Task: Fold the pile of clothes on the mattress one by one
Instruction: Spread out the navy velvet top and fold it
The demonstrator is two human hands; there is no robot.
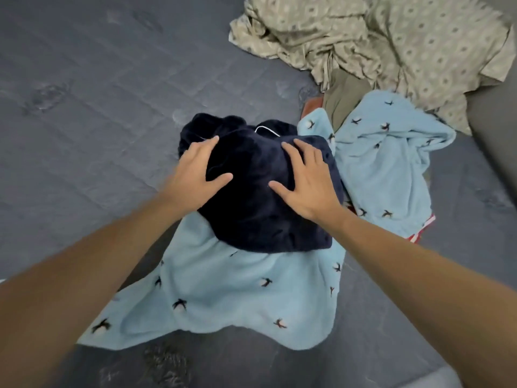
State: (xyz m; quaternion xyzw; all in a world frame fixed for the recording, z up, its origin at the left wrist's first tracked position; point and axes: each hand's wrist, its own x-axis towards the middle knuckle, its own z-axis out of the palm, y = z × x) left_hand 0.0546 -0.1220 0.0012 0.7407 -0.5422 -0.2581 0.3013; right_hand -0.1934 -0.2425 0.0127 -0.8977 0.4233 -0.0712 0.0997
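A person leans over a dark grey mattress [84,113], both bare forearms reaching in from the near edge. Nearest lies a light blue fleece garment [223,298] dotted with small dark bird motifs, spread loosely and running on to the right. On top of it sits a navy plush garment [260,197], bunched into a compact bundle with a thin white cord showing at its far edge. The left hand [195,169] and right hand [305,180] lie flat on that bundle, fingers [296,152] spread apart and straight, pressing rather than gripping, apparently to flatten a fold and hold the thick pile in shape. Just beyond the blue fleece, an olive cloth [344,99] and a red-and-white striped edge [425,228] peek out from under it. Farthest off, at the upper right, a crumpled beige patterned fabric [391,46] waits unfolded. No basket or other container is in view.
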